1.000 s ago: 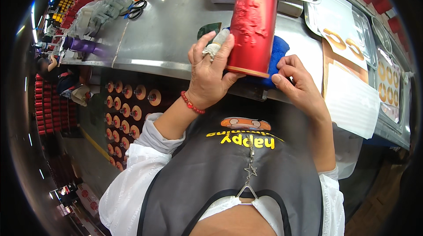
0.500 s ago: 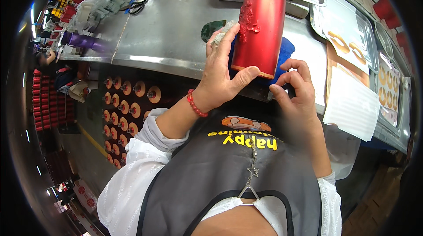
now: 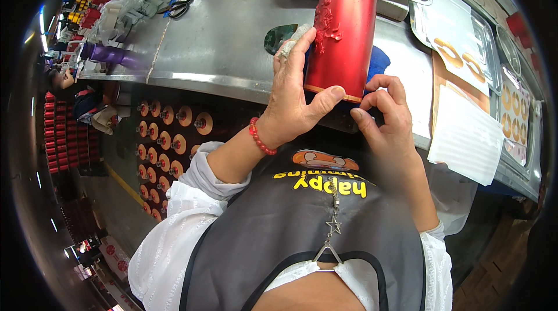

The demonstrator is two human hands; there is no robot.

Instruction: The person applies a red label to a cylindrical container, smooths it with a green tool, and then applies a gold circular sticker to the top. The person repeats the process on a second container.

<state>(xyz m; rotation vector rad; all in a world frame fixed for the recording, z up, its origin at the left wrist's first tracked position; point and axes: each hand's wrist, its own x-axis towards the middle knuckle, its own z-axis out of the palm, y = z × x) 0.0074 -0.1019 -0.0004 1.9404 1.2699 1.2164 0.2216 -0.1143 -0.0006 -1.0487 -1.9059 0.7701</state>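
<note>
A red cylindrical bottle [image 3: 349, 32] with a raised relief on its left side and a thin gold band at its near end leans over the table edge. My left hand [image 3: 293, 93] grips it, fingers along its left side and thumb by the gold band. Whitish wrapping or cloth [image 3: 293, 43] shows at those fingers. My right hand [image 3: 388, 107] is curled in a pinch beside the bottle's near end; whatever lies between its fingertips is too small to make out. Blue material [image 3: 378, 62] shows behind the bottle, and a dark green piece [image 3: 279, 39] lies to its left.
The metal table [image 3: 215, 26] carries black scissors [image 3: 181, 5] and a purple bottle [image 3: 107, 53] at left. On the right are white sheets [image 3: 468, 131] and trays with gold rings [image 3: 514, 107]. Below the table, at left, stand several round-based pieces [image 3: 184, 116] in rows.
My right hand has shifted slightly left and up, closer to the bottle's gold band. My left hand and the red bottle have hardly moved.
</note>
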